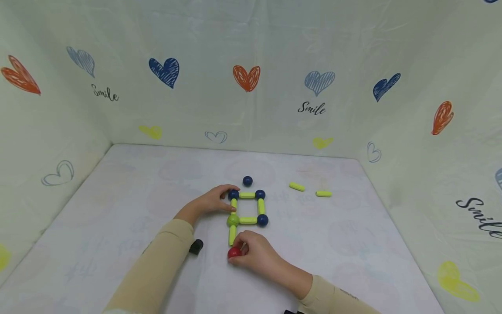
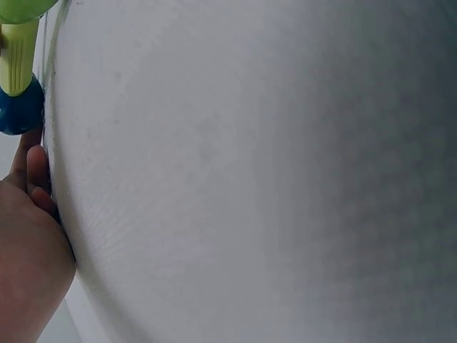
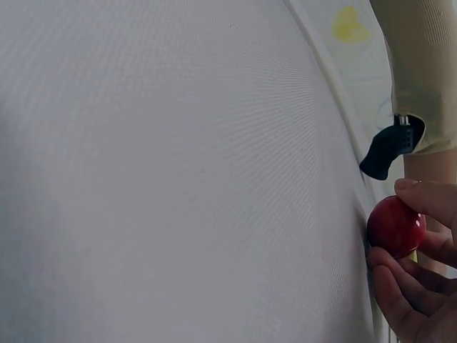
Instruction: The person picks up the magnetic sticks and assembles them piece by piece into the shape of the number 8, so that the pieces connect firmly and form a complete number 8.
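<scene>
A square of yellow-green rods and balls lies on the table, with blue balls (image 1: 260, 194) at three corners and a green ball (image 1: 233, 220) at the near left. From the green ball one more rod (image 1: 232, 235) points toward me. My left hand (image 1: 211, 201) holds the square's left side, fingers at the far-left blue ball (image 2: 20, 107) and thumb by the left rod. My right hand (image 1: 259, 255) pinches a red ball (image 3: 396, 227) between thumb and fingers, just below the free end of that rod. Whether ball and rod touch, I cannot tell.
Beyond the square lies a loose blue ball (image 1: 247, 181). Two loose yellow-green rods (image 1: 296, 187) rest to the right on the white table (image 1: 333, 244). A black wrist device (image 1: 196, 247) shows beside the left sleeve. Heart-patterned sheets surround the table's back and sides.
</scene>
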Demonstrator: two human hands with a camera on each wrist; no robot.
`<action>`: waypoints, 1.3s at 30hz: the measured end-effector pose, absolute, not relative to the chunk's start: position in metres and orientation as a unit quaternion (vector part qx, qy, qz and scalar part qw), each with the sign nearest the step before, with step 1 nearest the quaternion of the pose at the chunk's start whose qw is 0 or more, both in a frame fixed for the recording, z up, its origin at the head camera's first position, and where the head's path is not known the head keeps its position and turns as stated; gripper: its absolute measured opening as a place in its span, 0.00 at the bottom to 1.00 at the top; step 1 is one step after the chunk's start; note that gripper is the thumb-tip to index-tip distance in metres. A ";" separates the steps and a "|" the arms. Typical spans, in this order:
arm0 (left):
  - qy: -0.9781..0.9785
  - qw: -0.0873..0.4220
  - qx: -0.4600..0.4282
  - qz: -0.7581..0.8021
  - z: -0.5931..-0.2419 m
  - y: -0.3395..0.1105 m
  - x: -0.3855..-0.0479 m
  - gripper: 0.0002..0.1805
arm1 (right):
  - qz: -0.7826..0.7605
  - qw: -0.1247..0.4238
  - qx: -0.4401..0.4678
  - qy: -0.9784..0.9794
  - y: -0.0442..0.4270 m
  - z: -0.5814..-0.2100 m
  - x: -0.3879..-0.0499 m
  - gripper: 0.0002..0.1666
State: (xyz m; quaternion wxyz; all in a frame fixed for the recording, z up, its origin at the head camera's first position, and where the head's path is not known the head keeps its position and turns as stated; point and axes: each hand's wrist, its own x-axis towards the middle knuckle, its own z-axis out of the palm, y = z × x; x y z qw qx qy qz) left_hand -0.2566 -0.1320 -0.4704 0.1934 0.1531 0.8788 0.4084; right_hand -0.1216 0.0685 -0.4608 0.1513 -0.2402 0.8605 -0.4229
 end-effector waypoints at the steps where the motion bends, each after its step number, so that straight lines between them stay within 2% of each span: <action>1: 0.880 0.193 0.152 0.407 -0.470 -0.132 -0.257 0.37 | -0.422 0.151 -0.240 0.861 0.068 -0.461 -0.122 0.15; 25: 0.880 0.190 0.165 0.403 -0.471 -0.132 -0.257 0.38 | -0.431 0.168 -0.211 0.861 0.074 -0.454 -0.127 0.17; 39: 0.882 0.196 0.146 0.404 -0.471 -0.131 -0.256 0.38 | -0.414 0.110 -0.184 0.885 0.103 -0.445 -0.145 0.17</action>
